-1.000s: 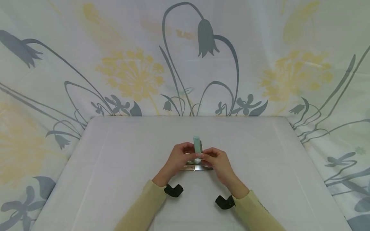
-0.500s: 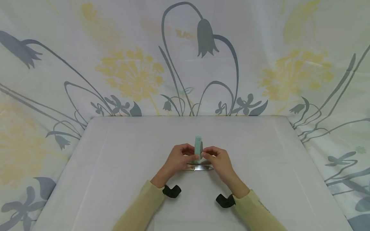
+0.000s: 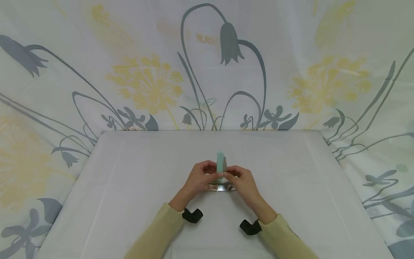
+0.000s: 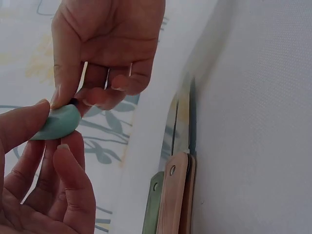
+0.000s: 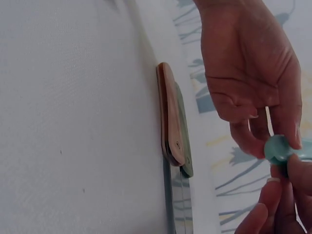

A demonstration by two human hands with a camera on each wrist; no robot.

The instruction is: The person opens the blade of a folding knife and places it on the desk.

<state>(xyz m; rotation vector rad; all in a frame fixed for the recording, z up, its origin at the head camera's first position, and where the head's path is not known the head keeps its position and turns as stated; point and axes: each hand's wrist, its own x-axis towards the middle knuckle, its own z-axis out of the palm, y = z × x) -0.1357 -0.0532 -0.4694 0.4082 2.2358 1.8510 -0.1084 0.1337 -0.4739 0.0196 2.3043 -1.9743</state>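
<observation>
Raised over the table's middle is a mint-green handle-shaped thing (image 3: 220,162), upright in the head view, with a greyish strip along its right side. My left hand (image 3: 198,180) pinches it between thumb and fingers. My right hand (image 3: 246,184) pinches its near end from the other side, thumbs close together. Its rounded, glossy end (image 4: 59,122) shows in the left wrist view; fingers hide much of the rest. Below lies an open knife with a tan handle (image 4: 173,192) and a shiny blade (image 4: 183,117). Alongside it lies a green-handled knife (image 5: 184,126), partly hidden.
The table (image 3: 145,151) has a white cover. Behind and beside it hangs a flower-printed cloth (image 3: 148,82). A black wrist mount (image 3: 192,216) sticks out at the left cuff and another black mount (image 3: 250,227) at the right cuff.
The mint-green thing has shifted slightly and leans a little differently. My right thumb drew back from it, then came in against it again, the right hand moving slightly left over the blade tip.
</observation>
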